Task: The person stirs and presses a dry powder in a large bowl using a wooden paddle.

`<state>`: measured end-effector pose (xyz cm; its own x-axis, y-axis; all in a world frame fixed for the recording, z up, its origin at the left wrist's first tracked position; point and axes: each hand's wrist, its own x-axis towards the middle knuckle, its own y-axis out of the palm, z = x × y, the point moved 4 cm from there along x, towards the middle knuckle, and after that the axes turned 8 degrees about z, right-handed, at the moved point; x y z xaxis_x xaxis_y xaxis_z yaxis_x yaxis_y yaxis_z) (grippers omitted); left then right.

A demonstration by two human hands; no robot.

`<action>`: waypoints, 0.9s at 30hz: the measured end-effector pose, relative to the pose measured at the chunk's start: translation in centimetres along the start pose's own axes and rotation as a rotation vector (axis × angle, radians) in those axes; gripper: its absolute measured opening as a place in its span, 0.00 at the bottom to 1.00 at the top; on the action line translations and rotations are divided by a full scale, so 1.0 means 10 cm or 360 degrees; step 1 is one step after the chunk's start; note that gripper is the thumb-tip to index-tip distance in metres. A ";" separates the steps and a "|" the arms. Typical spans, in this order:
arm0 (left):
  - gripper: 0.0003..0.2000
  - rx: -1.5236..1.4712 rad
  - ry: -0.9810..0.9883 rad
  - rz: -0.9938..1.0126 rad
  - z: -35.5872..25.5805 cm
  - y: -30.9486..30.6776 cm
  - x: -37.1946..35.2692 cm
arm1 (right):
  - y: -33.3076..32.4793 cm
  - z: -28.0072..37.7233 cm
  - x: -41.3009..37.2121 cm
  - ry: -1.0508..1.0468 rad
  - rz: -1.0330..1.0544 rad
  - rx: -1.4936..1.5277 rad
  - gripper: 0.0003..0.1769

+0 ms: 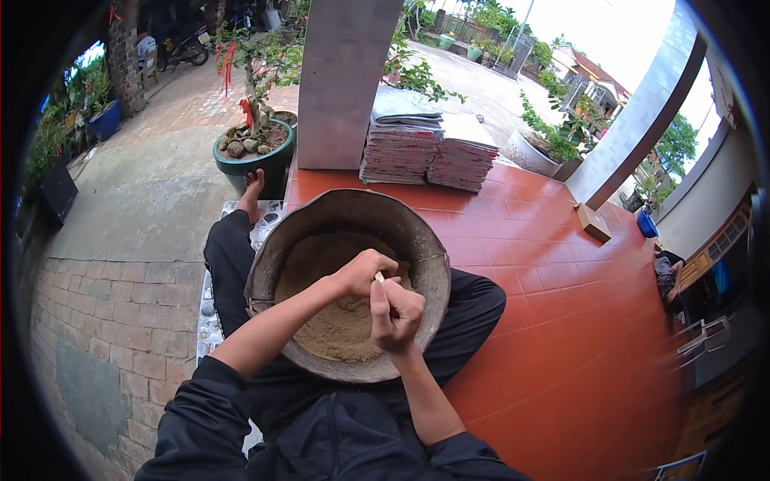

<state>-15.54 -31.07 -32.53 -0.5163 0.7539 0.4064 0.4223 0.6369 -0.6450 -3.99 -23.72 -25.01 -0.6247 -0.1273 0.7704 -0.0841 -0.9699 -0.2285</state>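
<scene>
The fingers of the left hand [366, 272] and right hand [398, 316] are curled closed, pinching a small pale piece [379, 276] between them. It is above a large round bowl [434, 293], over the brown powder [341, 333] inside. The bowl rests on the person's dark-trousered lap; beyond, stacked papers [405, 148] lie on the red tiled floor [545, 313].

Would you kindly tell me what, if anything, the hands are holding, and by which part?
A small pale piece seems pinched where the left hand and right hand meet over the bowl; which part is gripped cannot be told.
</scene>
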 end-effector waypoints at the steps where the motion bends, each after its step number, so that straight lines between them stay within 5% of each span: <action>1: 0.18 -0.0014 -0.0066 -0.0018 0.03 0.02 -0.01 | 0.00 0.01 0.02 0.0067 0.0039 -0.0016 0.21; 7: 0.19 -0.0244 -0.0127 0.0142 0.00 0.16 -0.04 | 0.05 0.16 0.05 0.0185 0.0130 -0.0147 0.21; 10: 0.15 -0.0354 0.0198 -0.0305 -0.26 0.16 -0.16 | -0.01 0.24 0.13 0.0310 0.0063 -0.0109 0.20; 12: 0.10 -0.0928 0.0052 -0.0099 -0.33 0.21 -0.13 | -0.03 0.19 0.17 0.0259 0.0028 -0.0086 0.21; 14: 0.06 -0.1239 -0.0030 0.0017 -0.40 0.24 -0.09 | -0.10 0.21 0.21 0.0545 0.0075 -0.0057 0.23; 20: 0.11 -0.0662 -0.0099 0.0087 0.09 0.57 -0.10 | -0.22 0.02 0.27 0.0685 -0.0003 0.0195 0.27; 27: 0.16 -0.0441 -0.0464 0.0483 -0.15 0.52 -0.16 | -0.39 -0.13 0.26 0.0824 -0.0220 0.0840 0.28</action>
<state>-11.45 -28.71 -35.54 -0.5092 0.8606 0.0039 0.7473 0.4444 -0.4939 -6.27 -20.03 -22.86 -0.9316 -0.0096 0.3633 0.1138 -0.9571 0.2664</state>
